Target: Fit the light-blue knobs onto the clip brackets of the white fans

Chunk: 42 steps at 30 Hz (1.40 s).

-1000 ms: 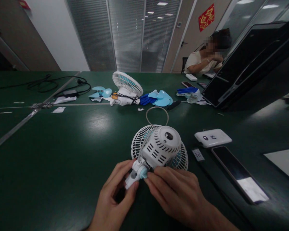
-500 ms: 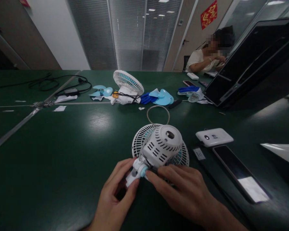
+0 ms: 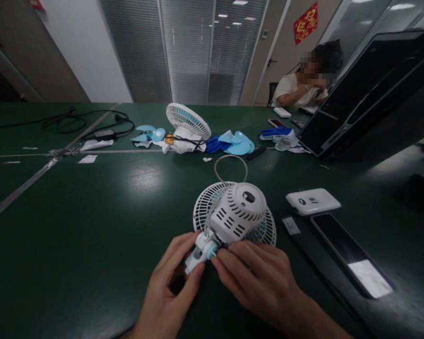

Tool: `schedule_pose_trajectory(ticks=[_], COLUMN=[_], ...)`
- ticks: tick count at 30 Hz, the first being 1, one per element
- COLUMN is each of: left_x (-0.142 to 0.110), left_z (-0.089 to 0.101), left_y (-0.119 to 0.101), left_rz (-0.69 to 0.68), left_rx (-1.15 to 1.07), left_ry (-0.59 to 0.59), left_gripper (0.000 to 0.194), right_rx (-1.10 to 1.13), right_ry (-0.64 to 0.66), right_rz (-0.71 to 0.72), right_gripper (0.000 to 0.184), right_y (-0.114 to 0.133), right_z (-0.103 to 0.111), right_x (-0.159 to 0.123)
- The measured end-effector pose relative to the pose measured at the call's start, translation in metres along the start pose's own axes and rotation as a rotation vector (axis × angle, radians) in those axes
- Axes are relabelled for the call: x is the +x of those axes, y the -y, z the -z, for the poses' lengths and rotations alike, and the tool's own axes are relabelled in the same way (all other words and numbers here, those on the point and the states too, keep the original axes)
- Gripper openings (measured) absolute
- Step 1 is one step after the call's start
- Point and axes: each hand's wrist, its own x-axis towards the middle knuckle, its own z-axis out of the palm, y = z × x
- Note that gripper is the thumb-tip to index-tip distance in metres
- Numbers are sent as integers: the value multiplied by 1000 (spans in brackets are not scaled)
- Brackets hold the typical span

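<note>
A small white fan point(image 3: 238, 212) lies grille-down on the green table, its slotted motor housing facing up. My left hand point(image 3: 175, 278) is closed around the white neck bracket point(image 3: 194, 260) at the fan's near end, thumb below and fingers above. On that bracket sits a light-blue knob point(image 3: 211, 250). My right hand point(image 3: 259, 278) is closed with thumb and index finger at the knob's right side; its other fingers are curled against the housing. The round grille point(image 3: 207, 202) shows from under the motor, with light-blue blades behind its bars. A pale cable loop point(image 3: 231, 157) arches beyond the fan.
To the right lie a white device marked 18 point(image 3: 313, 201), a phone point(image 3: 351, 254) and a black strap point(image 3: 313, 263). Another fan point(image 3: 187, 127), blue blades point(image 3: 238, 142) and gloves point(image 3: 279, 134) lie farther back. A large black case point(image 3: 363, 89) stands right; a person sits behind it.
My right thumb and fingers have shifted and curled in at the blue knob, whose tab now shows. The left hand keeps its hold; the fan stays in place.
</note>
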Motion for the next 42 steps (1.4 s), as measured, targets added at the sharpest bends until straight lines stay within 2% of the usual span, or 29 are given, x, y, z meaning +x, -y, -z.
schedule_pose_trajectory(ticks=[5,8,12,16,23,27,32,34,36,42], left_x=[-1,-1,-2,-3,-2,-3,-4,-4,-3,0], left_z=[1,2,2,2,2,1,1,1,1,4], left_y=[-1,0,3,3,2,3,3,2,2,3], left_rz=[13,17,9,11,31,29,13,16,22,39], left_rx=[-16,-13,14,14,-14,-4,18,11,-7,-38], left_ry=[5,15,12,12,17,22,30,26,21,44], left_gripper=[34,35,36,35,34,35,36,36,35,36], right_rx=[41,57,48,-3,36,84,21,9,18,62], right_ry=[97,82,55,11,77,50,-62,-79,-60,35], right_rz=[186,160,76,50,206,165,70,63,86,263], right_gripper=[27,24,12,3,26,22,2,3,2,24], right_y=[-17,-19,-9,-6,-24,-22,-9,-8,-11,-28], right_z=[15,14,4,1,13,8,-2,-3,-1,11], right_x=[1,0,-3,-2,0,-1,-1,0,0,3])
